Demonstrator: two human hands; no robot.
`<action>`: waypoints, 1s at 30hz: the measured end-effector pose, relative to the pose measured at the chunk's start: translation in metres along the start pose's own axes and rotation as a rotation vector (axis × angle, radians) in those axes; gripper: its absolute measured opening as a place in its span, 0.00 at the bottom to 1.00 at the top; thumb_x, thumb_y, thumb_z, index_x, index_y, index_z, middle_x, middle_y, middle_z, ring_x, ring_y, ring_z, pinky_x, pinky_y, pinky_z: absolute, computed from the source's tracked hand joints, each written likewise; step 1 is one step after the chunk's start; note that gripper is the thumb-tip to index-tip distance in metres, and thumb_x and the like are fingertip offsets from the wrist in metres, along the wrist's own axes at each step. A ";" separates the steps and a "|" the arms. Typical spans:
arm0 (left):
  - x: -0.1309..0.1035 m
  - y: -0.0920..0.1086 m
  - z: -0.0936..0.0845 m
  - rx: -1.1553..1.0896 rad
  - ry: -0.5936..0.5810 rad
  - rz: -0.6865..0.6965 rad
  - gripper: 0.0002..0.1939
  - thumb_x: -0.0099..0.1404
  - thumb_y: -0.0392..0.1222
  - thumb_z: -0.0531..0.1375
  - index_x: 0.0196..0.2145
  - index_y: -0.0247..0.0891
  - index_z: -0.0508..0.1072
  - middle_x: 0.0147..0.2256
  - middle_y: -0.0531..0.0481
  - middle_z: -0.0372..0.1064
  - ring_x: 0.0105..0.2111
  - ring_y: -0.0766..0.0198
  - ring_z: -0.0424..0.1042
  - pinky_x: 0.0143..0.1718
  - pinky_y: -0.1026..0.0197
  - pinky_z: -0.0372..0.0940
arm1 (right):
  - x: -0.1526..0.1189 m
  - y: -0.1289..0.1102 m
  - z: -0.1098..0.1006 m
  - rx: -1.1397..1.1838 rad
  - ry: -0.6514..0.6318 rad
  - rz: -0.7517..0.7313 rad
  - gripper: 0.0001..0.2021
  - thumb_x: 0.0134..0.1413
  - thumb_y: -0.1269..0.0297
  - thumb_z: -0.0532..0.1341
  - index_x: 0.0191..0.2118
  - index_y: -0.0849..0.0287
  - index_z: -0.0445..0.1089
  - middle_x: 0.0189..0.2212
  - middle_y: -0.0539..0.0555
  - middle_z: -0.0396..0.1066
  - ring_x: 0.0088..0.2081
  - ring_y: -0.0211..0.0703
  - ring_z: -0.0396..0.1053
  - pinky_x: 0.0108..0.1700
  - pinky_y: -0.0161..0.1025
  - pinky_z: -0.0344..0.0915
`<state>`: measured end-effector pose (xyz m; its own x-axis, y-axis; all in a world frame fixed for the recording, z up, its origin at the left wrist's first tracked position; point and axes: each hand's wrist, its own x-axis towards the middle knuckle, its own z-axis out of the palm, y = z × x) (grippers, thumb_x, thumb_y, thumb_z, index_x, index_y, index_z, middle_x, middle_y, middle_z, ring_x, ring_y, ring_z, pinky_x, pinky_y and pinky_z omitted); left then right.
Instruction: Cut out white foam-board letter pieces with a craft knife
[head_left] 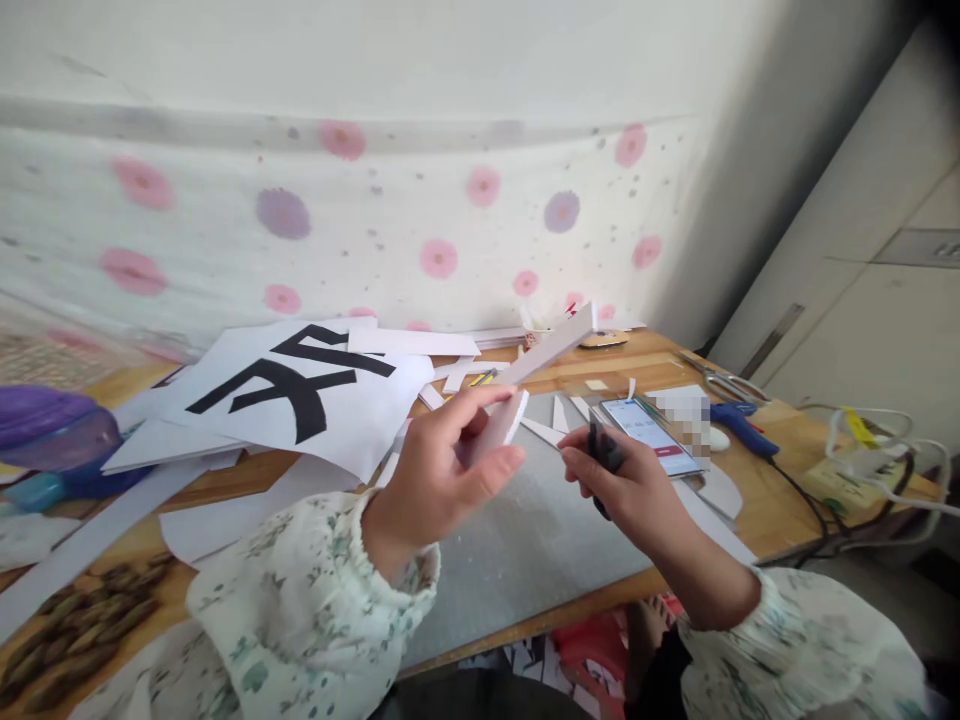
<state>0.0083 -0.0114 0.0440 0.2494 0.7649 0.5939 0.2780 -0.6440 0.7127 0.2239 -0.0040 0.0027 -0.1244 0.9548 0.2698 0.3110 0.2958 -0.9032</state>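
Observation:
My left hand (450, 465) is closed around a white foam board piece (504, 425), its thick cut edge showing between thumb and forefinger. Just behind it, a long white strip (551, 345) slants up to the right; whether it joins the held piece I cannot tell. My right hand (619, 475) grips a black tool (602, 455) that looks like a utility knife, its blade not visible. Both hands are above a grey cutting mat (517, 560), apart from each other.
On the left lies a white sheet with black character strokes (300, 385), among paper offcuts. A lit phone (649, 435), scissors (724, 380) and a blue glue gun (742, 430) with cables are at right. Dark brown pods (82, 630) lie at front left.

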 end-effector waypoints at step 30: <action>-0.028 -0.021 0.033 0.558 0.078 0.232 0.24 0.56 0.47 0.62 0.49 0.34 0.70 0.39 0.42 0.77 0.36 0.55 0.76 0.41 0.53 0.72 | -0.006 0.021 0.019 -0.768 0.229 -0.455 0.11 0.44 0.75 0.55 0.34 0.57 0.69 0.28 0.54 0.75 0.30 0.46 0.72 0.31 0.37 0.61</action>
<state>0.0261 -0.0202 0.0000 0.2988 0.5888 0.7510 0.6737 -0.6875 0.2710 0.2135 -0.0043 -0.0244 -0.2242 0.6999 0.6781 0.8280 0.5038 -0.2462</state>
